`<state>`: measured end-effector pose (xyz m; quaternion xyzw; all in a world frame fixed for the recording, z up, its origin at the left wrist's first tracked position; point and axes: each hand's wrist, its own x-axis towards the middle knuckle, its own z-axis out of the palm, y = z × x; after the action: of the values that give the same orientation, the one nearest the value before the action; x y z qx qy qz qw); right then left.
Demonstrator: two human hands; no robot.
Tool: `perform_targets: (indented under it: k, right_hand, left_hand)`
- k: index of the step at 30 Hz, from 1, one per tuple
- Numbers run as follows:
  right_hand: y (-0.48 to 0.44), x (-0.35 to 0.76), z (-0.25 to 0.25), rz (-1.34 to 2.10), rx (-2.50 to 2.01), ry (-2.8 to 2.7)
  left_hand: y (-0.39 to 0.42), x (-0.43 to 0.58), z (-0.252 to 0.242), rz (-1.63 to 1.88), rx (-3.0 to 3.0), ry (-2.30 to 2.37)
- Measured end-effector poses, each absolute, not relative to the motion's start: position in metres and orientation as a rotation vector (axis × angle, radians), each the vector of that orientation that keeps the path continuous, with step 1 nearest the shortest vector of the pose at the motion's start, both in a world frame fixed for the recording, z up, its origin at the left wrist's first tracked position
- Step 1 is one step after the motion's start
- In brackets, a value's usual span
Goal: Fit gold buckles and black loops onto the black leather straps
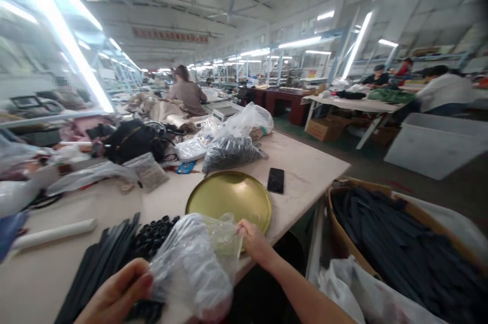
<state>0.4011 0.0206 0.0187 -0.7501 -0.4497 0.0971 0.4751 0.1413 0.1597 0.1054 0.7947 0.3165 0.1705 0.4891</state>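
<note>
Holding a clear bag (204, 265) from opposite sides, left hand (121, 289) and right hand (253, 240) each have their grip clamped on it, probably to steady its bulk

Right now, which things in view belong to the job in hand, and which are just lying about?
In the job:
clear plastic bag, held by left hand and right hand
possibly gold tray and black rings, close by

Apparently just lying about:
phone
white tube
blue packet
</note>
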Motion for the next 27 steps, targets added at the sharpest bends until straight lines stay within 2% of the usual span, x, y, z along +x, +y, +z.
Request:
perform_targets:
  k: [5,8,10,12,18,22,27]
  right_hand:
    - [0.007,0.403,0.045,0.508,-1.633,-1.116]
    - [-0.008,0.392,0.088,0.312,-1.613,-1.158]
    - [-0.012,0.377,0.118,0.086,-1.649,-1.41]
    - [-0.01,0.363,0.139,0.097,-1.638,-1.746]
    - [0.0,0.374,0.14,-0.153,-1.851,-2.088]
    - [-0.017,0.409,0.132,-0.066,-1.698,-1.817]
    - [-0.035,0.419,0.092,0.263,-1.489,-1.027]
  left_hand:
    - [0.152,0.141,0.113,0.466,1.865,0.724]
    - [0.151,0.145,0.117,0.478,1.971,0.597]
    - [0.15,0.148,0.122,0.539,2.063,0.502]
    - [0.148,0.151,0.129,0.58,2.127,0.414]
    - [0.15,0.15,0.139,0.429,2.102,0.345]
    - [0.157,0.145,0.127,0.486,2.093,0.519]
    - [0.177,0.169,0.115,0.519,2.168,0.465]
